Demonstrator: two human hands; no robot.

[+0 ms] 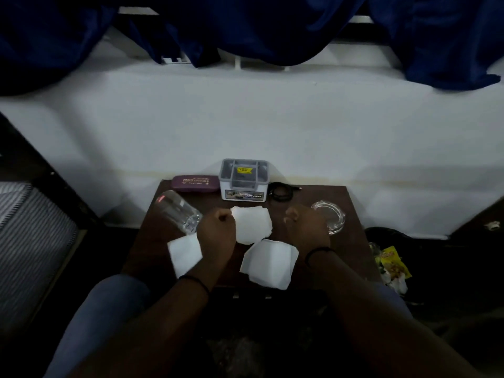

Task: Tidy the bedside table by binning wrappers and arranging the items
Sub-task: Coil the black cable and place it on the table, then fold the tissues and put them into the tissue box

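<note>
A dark wooden bedside table [351,241] carries three white paper pieces: one at the left [184,253], one in the middle [252,225], one near the front [268,264]. My left hand [216,227] is curled into a fist, pinching the upper left corner of the middle paper. My right hand [302,225] hovers just right of that paper with its fingers curled and nothing visible in them. A clear drinking glass [177,211] lies tilted at the left. A glass ashtray [331,216] sits beside my right hand.
Along the back edge stand a purple spectacle case [195,183], a lidded plastic box [244,180] and a coiled black cable [282,192]. A dark bin [381,233] with a yellow wrapper [392,261] is on the floor at the right. A bed [32,227] is at the left.
</note>
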